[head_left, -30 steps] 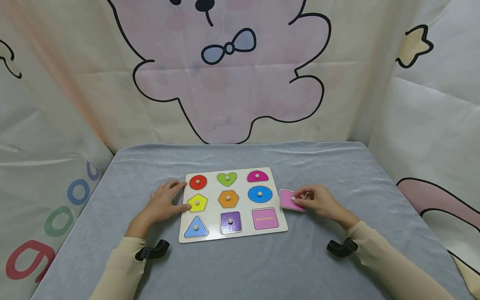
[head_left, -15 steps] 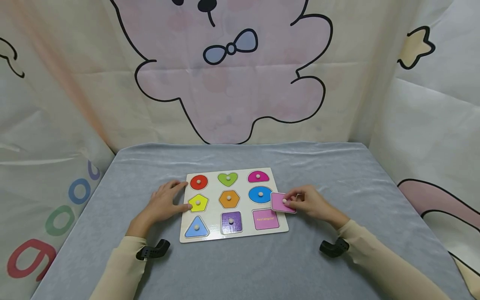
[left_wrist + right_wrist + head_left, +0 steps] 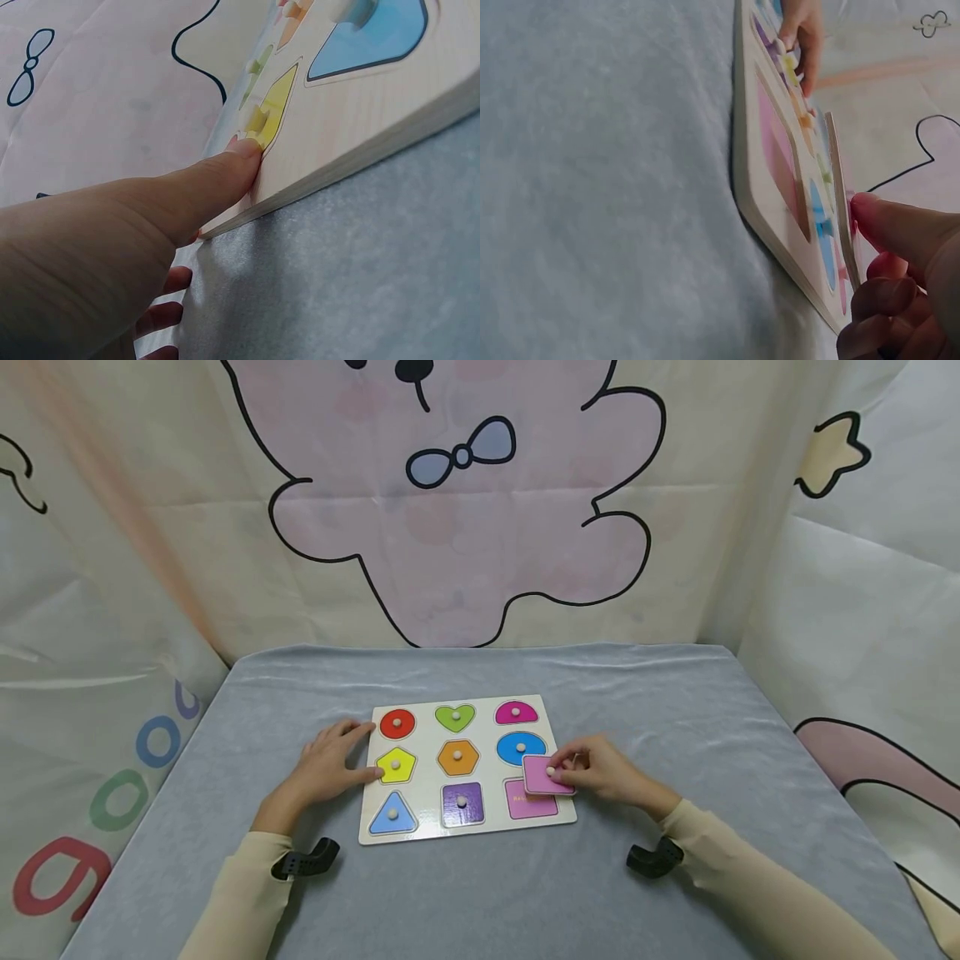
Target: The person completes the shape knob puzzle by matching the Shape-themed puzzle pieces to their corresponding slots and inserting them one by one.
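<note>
A white wooden peg puzzle board (image 3: 427, 739) lies flat on the table, with several knobbed shapes set in it. My right hand (image 3: 611, 770) pinches the small knob of a pink rectangle puzzle piece (image 3: 536, 774). In the right wrist view the piece's thin edge (image 3: 837, 161) shows raised above the board. It partly covers the pink rectangular recess (image 3: 525, 808) at the board's near right corner. My left hand (image 3: 326, 766) rests at the board's left edge, thumb (image 3: 225, 171) pressing on top by the yellow pentagon (image 3: 392, 768). Its other fingers stretch along the side.
Grey-blue cloth (image 3: 480, 902) covers the table around the board. A printed curtain (image 3: 450, 568) hangs behind the far table edge, and more printed sheets stand at both sides. Each wrist wears a black strap device (image 3: 307, 862).
My right hand has carried the pink rectangle piece leftward and slightly nearer, from beside the board to over its pink recess. The left hand has stayed in place.
</note>
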Tool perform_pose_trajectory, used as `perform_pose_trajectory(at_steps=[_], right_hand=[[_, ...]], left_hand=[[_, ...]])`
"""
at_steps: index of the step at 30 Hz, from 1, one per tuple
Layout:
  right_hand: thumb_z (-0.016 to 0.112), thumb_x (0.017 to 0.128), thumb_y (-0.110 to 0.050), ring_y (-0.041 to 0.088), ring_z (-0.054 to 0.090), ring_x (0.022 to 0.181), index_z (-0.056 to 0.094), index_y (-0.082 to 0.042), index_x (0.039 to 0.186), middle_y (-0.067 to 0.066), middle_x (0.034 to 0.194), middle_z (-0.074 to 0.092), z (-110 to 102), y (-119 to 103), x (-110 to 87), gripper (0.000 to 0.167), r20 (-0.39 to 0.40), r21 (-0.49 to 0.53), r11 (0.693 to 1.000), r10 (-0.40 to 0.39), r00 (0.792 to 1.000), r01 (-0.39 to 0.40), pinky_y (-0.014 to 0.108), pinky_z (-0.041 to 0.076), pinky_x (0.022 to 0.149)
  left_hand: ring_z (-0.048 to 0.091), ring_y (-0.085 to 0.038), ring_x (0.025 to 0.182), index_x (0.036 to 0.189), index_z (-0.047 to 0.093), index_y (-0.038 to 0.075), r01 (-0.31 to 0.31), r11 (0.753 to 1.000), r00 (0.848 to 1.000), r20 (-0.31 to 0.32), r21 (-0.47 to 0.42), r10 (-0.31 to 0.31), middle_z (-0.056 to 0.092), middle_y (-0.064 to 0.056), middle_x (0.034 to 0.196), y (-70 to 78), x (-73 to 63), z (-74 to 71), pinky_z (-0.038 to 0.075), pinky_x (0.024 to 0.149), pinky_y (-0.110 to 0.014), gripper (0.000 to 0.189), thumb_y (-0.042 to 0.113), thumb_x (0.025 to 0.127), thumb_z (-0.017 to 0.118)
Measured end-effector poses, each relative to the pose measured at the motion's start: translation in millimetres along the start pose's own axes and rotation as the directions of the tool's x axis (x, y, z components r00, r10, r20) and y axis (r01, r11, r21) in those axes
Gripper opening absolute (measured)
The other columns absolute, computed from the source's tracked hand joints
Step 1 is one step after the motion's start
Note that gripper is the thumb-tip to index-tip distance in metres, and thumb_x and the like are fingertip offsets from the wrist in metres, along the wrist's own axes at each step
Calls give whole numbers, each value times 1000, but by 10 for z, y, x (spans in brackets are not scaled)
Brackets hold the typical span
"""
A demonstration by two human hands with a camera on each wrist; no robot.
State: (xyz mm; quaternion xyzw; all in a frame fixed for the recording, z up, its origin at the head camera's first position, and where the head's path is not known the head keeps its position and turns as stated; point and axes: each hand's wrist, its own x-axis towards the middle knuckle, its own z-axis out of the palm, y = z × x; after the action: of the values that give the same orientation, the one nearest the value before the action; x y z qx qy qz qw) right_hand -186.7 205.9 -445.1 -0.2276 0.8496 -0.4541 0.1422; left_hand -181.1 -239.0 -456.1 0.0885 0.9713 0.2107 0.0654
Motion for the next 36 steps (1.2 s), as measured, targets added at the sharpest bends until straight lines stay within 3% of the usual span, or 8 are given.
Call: perform_pose_trajectory(at_steps=[24,36], right_hand=[[79,88,-16,3,44,55,78,-7,93,-4,68,53,238,-78,42,10,89,-27,998,-47,995,49,17,36,51],[79,88,-18,2,44,56,79,-11,94,-7,67,51,255,-104,41,9,101,-60,998,-24,995,30,17,36,51]], left_hand=[[35,-47,140,153,43,11,3,1000,1000,10,2,-3,41,-23,153,12,1,-14,28,109,-72,82,46,86,76],[36,-46,140,153,44,12,-3,1000,1000,5,4,3,42,-22,152,-5,6,-4,30,107,-72,83,48,86,75]])
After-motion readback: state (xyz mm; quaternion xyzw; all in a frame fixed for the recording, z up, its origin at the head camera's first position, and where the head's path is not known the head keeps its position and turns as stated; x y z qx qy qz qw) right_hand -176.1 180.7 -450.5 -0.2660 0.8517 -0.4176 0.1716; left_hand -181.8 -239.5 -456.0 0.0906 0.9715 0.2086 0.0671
